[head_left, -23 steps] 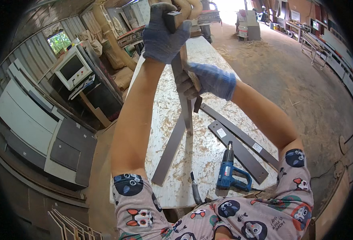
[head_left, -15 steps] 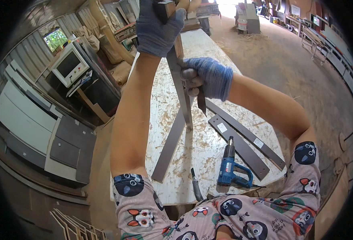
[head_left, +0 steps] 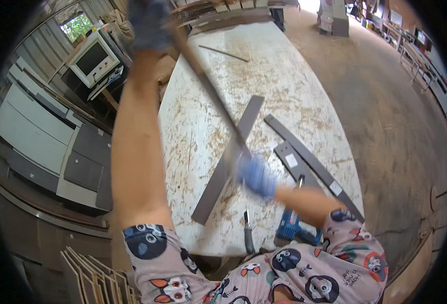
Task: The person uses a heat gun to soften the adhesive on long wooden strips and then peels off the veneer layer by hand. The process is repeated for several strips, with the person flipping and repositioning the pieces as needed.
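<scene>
A long narrow dark brown board (head_left: pixel 212 91) slants in the air over the table, seen nearly edge-on. My left hand (head_left: pixel 150 25), in a blue-grey work glove and blurred, grips its far end at the top of the view. At the near end is my right hand (head_left: pixel 256 177), gloved in blue; motion smears its fingers, so I cannot tell whether they close on the board. Below, a second brown board (head_left: pixel 216 185) lies diagonally on the white table. A heat gun (head_left: pixel 293 225) rests beneath my right forearm, partly hidden. Left of it is a utility knife (head_left: pixel 249 235).
Two brown boards, one wider (head_left: pixel 293 161) and one narrower (head_left: pixel 314 162), lie right of centre with white labels. A thin dark strip (head_left: pixel 223 53) lies farther up the scuffed white table (head_left: pixel 183 152). A machine with a screen (head_left: pixel 92 58) and leaning panels (head_left: pixel 31 131) stand left.
My right hand has moved down toward me, from the board's middle to its near end. My left hand has shifted left with the board. The thin far strip has come into view.
</scene>
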Tool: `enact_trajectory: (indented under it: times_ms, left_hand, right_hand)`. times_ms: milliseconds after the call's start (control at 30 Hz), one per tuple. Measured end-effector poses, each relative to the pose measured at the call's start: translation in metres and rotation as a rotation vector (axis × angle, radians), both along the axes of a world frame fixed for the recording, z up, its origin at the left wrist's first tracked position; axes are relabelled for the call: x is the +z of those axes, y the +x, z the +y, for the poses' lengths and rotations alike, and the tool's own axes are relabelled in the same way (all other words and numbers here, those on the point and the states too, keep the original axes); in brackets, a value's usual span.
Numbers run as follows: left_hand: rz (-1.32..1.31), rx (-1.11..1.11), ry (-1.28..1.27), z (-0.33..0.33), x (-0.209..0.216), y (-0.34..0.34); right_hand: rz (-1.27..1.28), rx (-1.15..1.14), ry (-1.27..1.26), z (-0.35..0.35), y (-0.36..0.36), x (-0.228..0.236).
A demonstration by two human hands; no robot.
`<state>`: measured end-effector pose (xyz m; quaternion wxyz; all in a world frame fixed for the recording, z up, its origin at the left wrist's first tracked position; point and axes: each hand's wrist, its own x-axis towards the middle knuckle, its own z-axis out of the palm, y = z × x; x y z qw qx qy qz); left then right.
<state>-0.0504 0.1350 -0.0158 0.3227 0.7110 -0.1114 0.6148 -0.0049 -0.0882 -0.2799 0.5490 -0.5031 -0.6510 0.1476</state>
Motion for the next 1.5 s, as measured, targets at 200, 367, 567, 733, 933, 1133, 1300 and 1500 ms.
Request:
enact_trajectory:
  times_ms: [200, 367, 567, 733, 933, 1133, 1300, 1500]
  left_hand:
    - [-0.115, 0.177, -0.007, 0.080, 0.014, -0.068]
    - [-0.211, 0.303, 0.081, 0.056, -0.007, -0.072]
    - [-0.244, 0.268, 0.102, 0.016, -0.016, -0.083]
    - [-0.263, 0.362, 0.114, -0.001, -0.032, -0.132]
    - [-0.229, 1.030, -0.013, -0.090, -0.131, -0.216]
    - [-0.359, 0.726, -0.270, -0.256, -0.254, -0.334]
    - [-0.118, 1.127, -1.118, -0.343, -0.419, -0.366]
    - [-0.194, 0.888, -1.788, -0.366, -0.541, -0.346]
  right_hand:
    - [-0.063, -0.130, -0.007, -0.041, 0.012, -0.228]
    - [0.395, 0.020, -0.356, 0.011, 0.041, -0.056]
    - [0.138, -0.023, -0.390, 0.016, 0.030, -0.086]
    - [-0.631, -0.204, -0.705, 0.005, 0.019, -0.111]
    - [-0.429, -0.232, -0.634, -0.029, 0.037, -0.129]
    - [-0.449, -0.226, -0.694, -0.119, 0.034, -0.174]
    - [-0.617, -0.166, -0.822, -0.119, 0.013, -0.187]
    - [-0.959, -0.193, -0.717, -0.033, -0.014, -0.252]
